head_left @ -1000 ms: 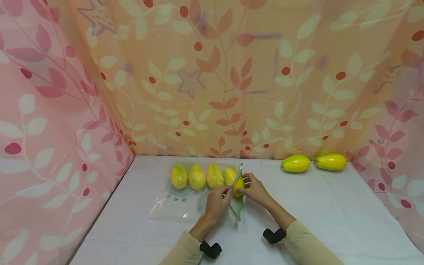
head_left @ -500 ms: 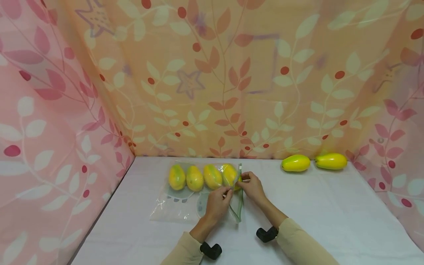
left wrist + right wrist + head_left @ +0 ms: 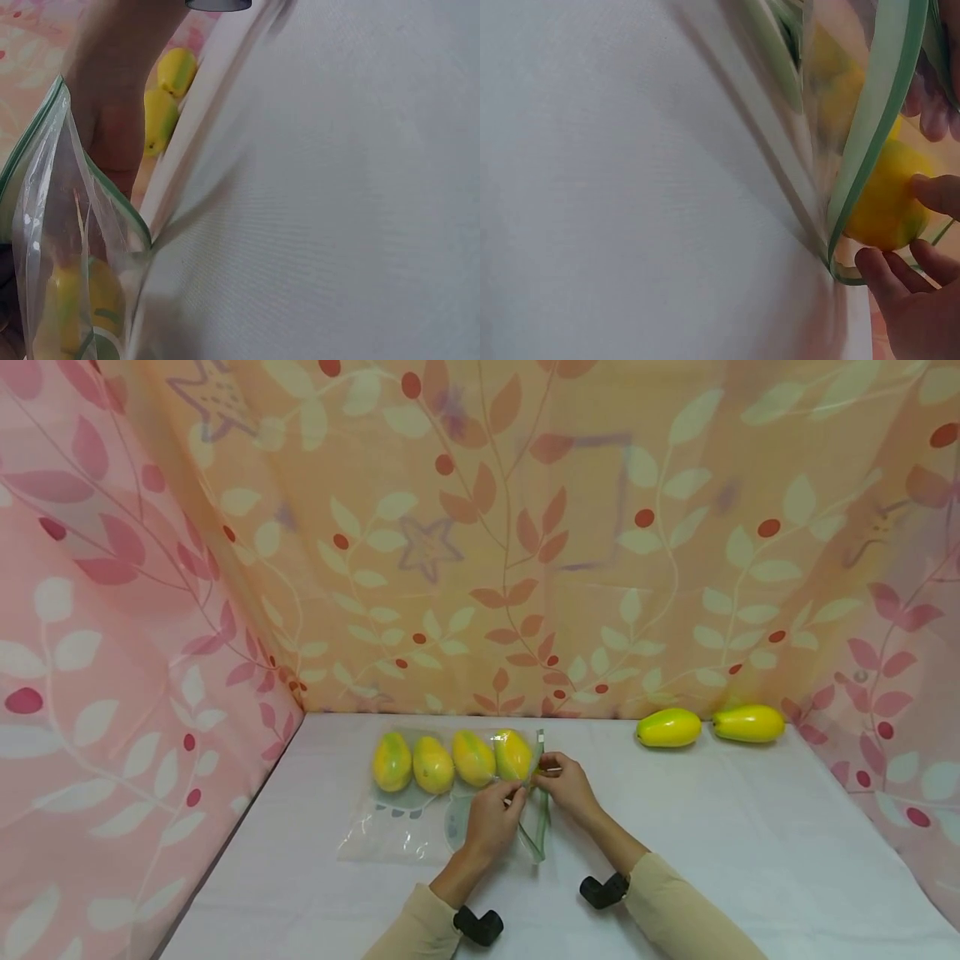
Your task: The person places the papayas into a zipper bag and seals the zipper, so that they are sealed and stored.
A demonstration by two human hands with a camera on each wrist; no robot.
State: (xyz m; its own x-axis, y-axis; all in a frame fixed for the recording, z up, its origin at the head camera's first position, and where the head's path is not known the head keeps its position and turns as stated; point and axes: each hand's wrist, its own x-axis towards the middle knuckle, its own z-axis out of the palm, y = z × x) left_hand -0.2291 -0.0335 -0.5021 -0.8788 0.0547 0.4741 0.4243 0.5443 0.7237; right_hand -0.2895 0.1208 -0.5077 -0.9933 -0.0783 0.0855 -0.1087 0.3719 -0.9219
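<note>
While your left hand pinches bag edge, your right hand, nearer, grasps fruit at bag mouth; long axis unclear.

clear zip bag on tbl, open, ylw fruits inside

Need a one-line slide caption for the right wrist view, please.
Right hand touching a yellow fruit at the open mouth of a clear, green-edged bag.
</note>
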